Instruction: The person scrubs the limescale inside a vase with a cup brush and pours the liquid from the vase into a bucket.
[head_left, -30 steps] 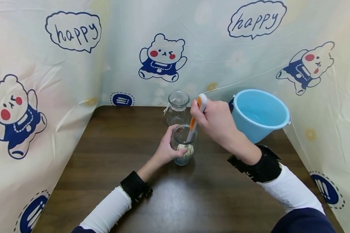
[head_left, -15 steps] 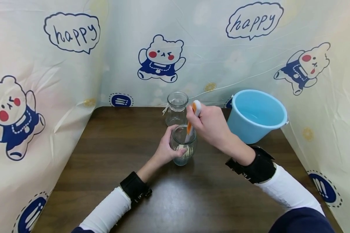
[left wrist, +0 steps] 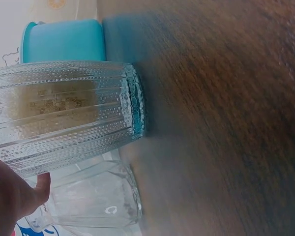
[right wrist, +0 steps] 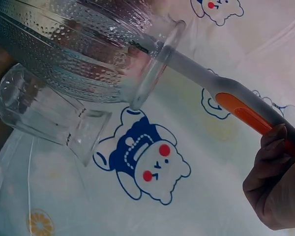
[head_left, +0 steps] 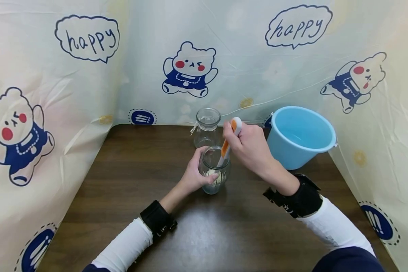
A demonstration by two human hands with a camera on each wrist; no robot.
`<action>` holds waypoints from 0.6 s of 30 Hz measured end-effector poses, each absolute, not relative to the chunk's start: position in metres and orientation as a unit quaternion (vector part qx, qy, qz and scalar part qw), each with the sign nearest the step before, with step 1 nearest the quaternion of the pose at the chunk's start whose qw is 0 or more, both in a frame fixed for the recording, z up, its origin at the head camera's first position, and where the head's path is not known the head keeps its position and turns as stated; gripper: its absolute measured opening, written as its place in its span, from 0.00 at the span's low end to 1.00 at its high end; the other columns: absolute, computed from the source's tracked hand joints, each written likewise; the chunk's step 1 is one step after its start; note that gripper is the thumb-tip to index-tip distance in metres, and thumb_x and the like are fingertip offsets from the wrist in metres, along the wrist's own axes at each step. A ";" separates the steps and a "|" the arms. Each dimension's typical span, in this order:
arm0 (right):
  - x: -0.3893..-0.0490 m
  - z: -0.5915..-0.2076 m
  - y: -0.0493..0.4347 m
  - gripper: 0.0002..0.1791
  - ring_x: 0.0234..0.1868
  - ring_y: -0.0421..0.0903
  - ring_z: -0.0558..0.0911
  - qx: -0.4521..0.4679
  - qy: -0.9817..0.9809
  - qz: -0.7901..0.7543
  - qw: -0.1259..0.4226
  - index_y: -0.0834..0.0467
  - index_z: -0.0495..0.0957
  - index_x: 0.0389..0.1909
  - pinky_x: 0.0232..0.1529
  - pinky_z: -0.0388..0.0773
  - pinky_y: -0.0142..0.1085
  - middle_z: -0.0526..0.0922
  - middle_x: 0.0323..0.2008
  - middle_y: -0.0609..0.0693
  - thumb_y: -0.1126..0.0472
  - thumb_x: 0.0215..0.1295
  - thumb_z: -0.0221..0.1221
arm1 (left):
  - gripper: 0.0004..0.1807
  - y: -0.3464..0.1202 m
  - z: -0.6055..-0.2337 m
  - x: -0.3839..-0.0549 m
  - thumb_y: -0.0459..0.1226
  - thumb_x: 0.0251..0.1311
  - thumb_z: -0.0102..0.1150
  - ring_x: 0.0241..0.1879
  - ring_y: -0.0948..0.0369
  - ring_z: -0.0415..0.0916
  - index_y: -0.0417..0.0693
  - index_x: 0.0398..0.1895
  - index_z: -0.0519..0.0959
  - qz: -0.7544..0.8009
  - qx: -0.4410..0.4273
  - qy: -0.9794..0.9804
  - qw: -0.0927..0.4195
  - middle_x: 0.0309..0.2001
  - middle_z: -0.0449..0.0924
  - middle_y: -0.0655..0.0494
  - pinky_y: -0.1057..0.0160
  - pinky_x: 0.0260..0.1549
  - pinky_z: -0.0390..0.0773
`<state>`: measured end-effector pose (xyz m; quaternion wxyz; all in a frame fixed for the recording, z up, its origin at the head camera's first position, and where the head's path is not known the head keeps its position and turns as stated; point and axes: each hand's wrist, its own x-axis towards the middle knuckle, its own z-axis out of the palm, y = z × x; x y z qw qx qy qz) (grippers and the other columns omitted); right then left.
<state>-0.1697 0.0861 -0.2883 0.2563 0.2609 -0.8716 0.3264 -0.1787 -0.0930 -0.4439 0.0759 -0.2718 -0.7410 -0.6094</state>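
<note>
My left hand (head_left: 198, 172) grips a ribbed clear glass jar (head_left: 220, 180) round its side, thumb in front. The jar stands slightly tilted, its mouth facing up. My right hand (head_left: 253, 147) holds the orange-and-white handle of a bottle brush (right wrist: 246, 110), whose shaft slants down through the jar's mouth. Inside, the pale cream brush head (left wrist: 59, 105) shows blurred through the textured glass. In the left wrist view, the jar's base (left wrist: 132, 101) is close to the tabletop, and a fingertip (left wrist: 43, 187) shows by its side.
A second clear glass bottle (head_left: 204, 136) with a string at its neck stands just behind the jar. A light blue bucket (head_left: 287, 145) stands at the back right. A printed cloth (head_left: 139, 83) encloses the brown wooden table (head_left: 149, 151) behind and on both sides.
My right hand and the brush dipped down and left, then came back up and right, ending slightly lower than at first. My left hand and the jar have stayed nearly in place.
</note>
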 end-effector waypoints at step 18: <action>-0.169 -0.289 0.092 0.22 0.14 0.41 0.68 0.234 -0.871 0.356 0.245 0.59 0.80 0.24 0.16 0.69 0.36 0.73 0.11 0.50 0.54 0.73 0.46 | 0.45 -0.092 -0.445 -0.177 0.33 0.40 0.71 0.54 0.41 0.70 0.31 0.64 0.61 -0.611 -0.270 -0.740 0.076 0.56 0.72 0.30 0.40 0.56 0.69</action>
